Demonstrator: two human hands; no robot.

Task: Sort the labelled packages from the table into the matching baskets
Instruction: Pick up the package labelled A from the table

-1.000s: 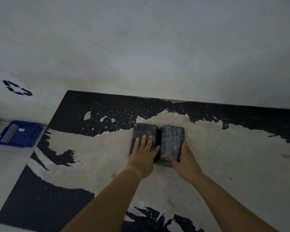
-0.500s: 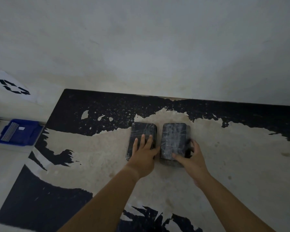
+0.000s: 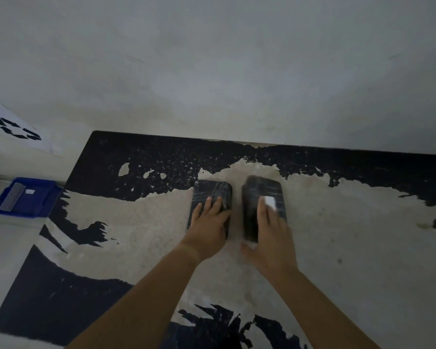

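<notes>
Two black, film-wrapped packages lie side by side near the middle of the worn table, a small gap between them. My left hand lies on the near half of the left package, fingers on top and thumb along its right edge. My right hand covers the near half of the right package, fingers stretched over its top and thumb spread at the near left corner. A white label shows on top of the right package, beside my fingertips.
A blue basket with a small white tag stands on the floor to the left of the table. Behind it, a white sheet with a black recycling sign hangs on the wall. A plain wall runs along the table's far edge.
My right hand has turned the right package over, so its white label now faces up, and shifted it slightly right. My left hand has stayed on the left package.
</notes>
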